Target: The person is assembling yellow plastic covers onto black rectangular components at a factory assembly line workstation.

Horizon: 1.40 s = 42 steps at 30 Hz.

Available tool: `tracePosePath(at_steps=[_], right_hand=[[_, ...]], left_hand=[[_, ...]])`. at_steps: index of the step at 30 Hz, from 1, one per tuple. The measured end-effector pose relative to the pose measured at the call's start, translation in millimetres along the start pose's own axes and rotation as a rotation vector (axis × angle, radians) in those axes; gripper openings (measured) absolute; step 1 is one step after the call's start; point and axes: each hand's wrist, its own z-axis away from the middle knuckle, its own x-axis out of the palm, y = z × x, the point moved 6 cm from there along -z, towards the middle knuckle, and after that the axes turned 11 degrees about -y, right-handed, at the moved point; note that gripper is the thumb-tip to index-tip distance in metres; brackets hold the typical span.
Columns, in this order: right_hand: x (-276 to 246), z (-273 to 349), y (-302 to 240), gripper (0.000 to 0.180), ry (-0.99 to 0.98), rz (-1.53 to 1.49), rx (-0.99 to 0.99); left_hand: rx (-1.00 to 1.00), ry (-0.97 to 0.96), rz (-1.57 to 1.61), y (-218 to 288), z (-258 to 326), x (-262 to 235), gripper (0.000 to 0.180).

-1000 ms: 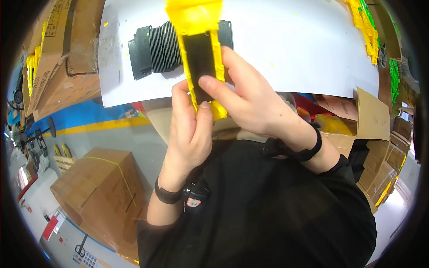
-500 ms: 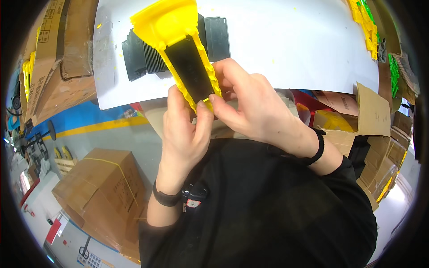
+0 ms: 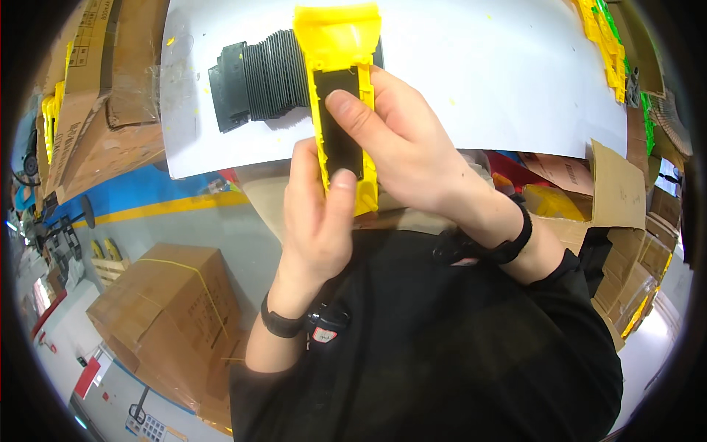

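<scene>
A long yellow plastic part with a flared far end is held up between my hands over the table's near edge. A flat black panel fills its recess. My left hand grips the near end from the left, its thumb resting on the panel's lower part. From the right, my right hand wraps the part's side, its thumb pressed on the upper part of the panel. Fingers beneath the part are hidden. Behind it lies a stack of thin black plastic pieces on the white tabletop, partly covered by the yellow part.
The white table carries small yellow scraps. Yellow and green parts lie at its far right edge. Cardboard boxes stand at the left, lower left and, opened, right.
The yellow part has turned more upright and shifted right. My right hand has moved up along it, its thumb now on the black panel. More of the black stack shows.
</scene>
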Motion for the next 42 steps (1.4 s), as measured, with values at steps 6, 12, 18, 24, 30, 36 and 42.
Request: tracePosePath(at_steps=[6, 12, 18, 24, 30, 36, 42], right_hand=[[12, 3, -12, 0.022, 0.181, 0.068, -0.196], [7, 6, -13, 0.024, 0.189, 0.021, -0.168], [1, 13, -7, 0.035, -0.054, -0.26, 0.005], [-6, 10, -1, 0.036, -0.014, -0.214, -0.059], [-4, 8, 3, 0.032, 0.088, -0.217, -0.142], [-3, 13, -3, 0.027, 0.17, -0.038, -0.031], [-2, 5, -10, 0.031, 0.134, 0.107, -0.119]], left_hand=[[0.051, 0.059, 0.155, 2, -9, 6, 0.065], [0.091, 0.022, 0.095, 6, -15, 4, 0.061], [-0.107, -0.133, 0.295, 1, -13, 0, 0.033], [-0.1, -0.205, 0.236, -8, -9, 3, 0.031], [-0.201, -0.199, 0.355, -17, -4, 18, 0.027], [-0.099, -0.198, 0.315, -8, -13, 18, 0.036], [-0.093, -0.131, 0.017, -12, -11, -3, 0.027]])
